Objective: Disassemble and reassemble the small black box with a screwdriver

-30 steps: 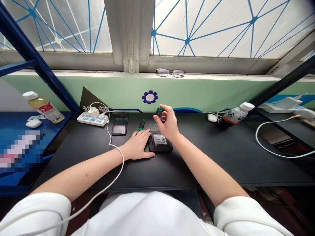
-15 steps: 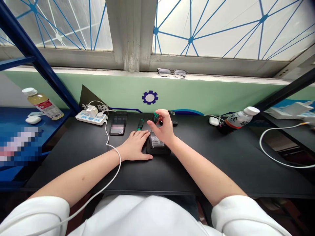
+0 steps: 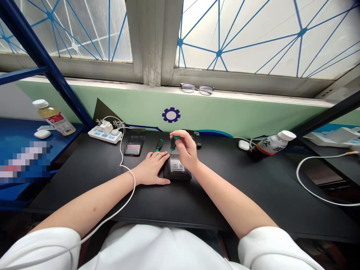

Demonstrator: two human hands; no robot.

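A black boxy device (image 3: 177,174) with a white printed label lies on the black desk in front of me. My left hand (image 3: 152,167) rests against its left side, fingers and thumb spread, the fingertips at its upper left corner. In my right hand (image 3: 188,148) is a green and black screwdriver (image 3: 173,142), held upright by the handle with its thin shaft pointing down at the device's far left corner. Whether the tip sits in a screw is too small to see. Just beyond my left fingers lies a second green and black handled tool (image 3: 159,145).
Left of the device are a phone (image 3: 133,148) and a white power strip (image 3: 104,134); a white cable (image 3: 122,210) crosses over my left forearm. A dark drink bottle (image 3: 268,145) leans at the right. Glasses (image 3: 197,89) lie on the window sill.
My right hand has shifted slightly left and down with the screwdriver, which now stands more upright. The device appears slightly left in view; my left hand stays against it.
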